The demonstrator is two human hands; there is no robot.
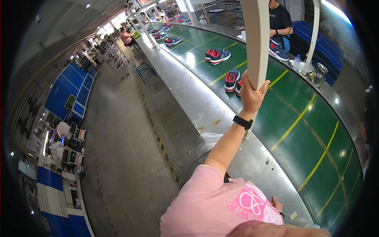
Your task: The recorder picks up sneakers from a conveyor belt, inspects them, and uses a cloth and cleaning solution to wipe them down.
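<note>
My left hand (pixel 252 94) is wrapped round a beige upright post (pixel 257 43), thumb on its right side, a black band on the wrist. My right hand (pixel 278 205) rests by the metal ledge (pixel 252 166), partly hidden by my pink shirt; one finger stands apart and nothing shows in it. Just beyond my left hand, a navy and red sneaker (pixel 232 80) sits on the green conveyor belt (pixel 288 110), its mate partly covered by that hand. Farther up the belt lies another pair of sneakers (pixel 219 57), with several more beyond.
Across the belt a person (pixel 280 23) in black handles a sneaker (pixel 278 52). A clear bottle (pixel 297 61) and a metal canister (pixel 319 76) stand on the far ledge. A blue stool (pixel 144 71) stands in the aisle (pixel 122 158). A small pale block (pixel 293 215) lies near my right hand.
</note>
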